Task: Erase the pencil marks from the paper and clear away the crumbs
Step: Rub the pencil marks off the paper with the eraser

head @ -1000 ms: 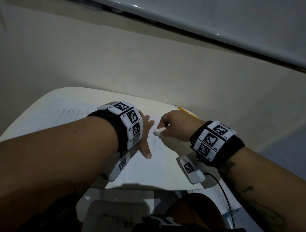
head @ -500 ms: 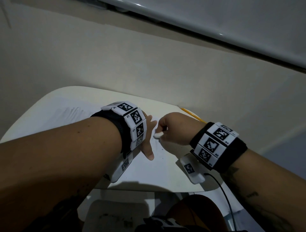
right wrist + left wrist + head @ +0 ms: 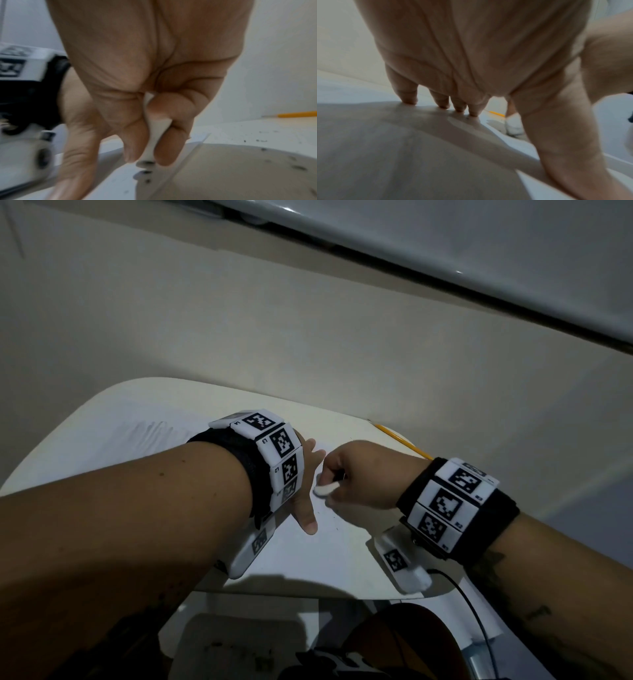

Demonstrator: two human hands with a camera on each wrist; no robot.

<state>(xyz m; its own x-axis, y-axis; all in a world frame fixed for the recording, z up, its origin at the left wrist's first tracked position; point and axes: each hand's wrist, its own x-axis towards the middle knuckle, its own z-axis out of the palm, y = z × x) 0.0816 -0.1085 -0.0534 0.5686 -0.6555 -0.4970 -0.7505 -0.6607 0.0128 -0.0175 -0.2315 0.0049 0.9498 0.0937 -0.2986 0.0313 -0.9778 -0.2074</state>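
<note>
A white sheet of paper [image 3: 329, 553] lies on the pale table [image 3: 113, 412]. My left hand [image 3: 305, 491] lies flat on the paper with fingers spread, its fingertips [image 3: 443, 105] pressing down. My right hand [image 3: 356, 474] pinches a small white eraser [image 3: 323, 490] just right of the left thumb. In the right wrist view the eraser [image 3: 154, 135] sits between thumb and fingers, its tip at the paper. Dark eraser crumbs [image 3: 264, 149] are scattered over the paper and table. In the left wrist view the eraser [image 3: 513, 124] shows beyond the thumb.
A yellow pencil [image 3: 400, 441] lies at the table's far right edge, also seen as the pencil [image 3: 298, 114] in the right wrist view. A wall rises right behind the table. A black cable [image 3: 476, 621] hangs from the right wrist device over the near edge.
The right hand with the eraser has slid slightly left and back toward the left hand, in a rubbing motion. The left hand stays pressed on the paper.
</note>
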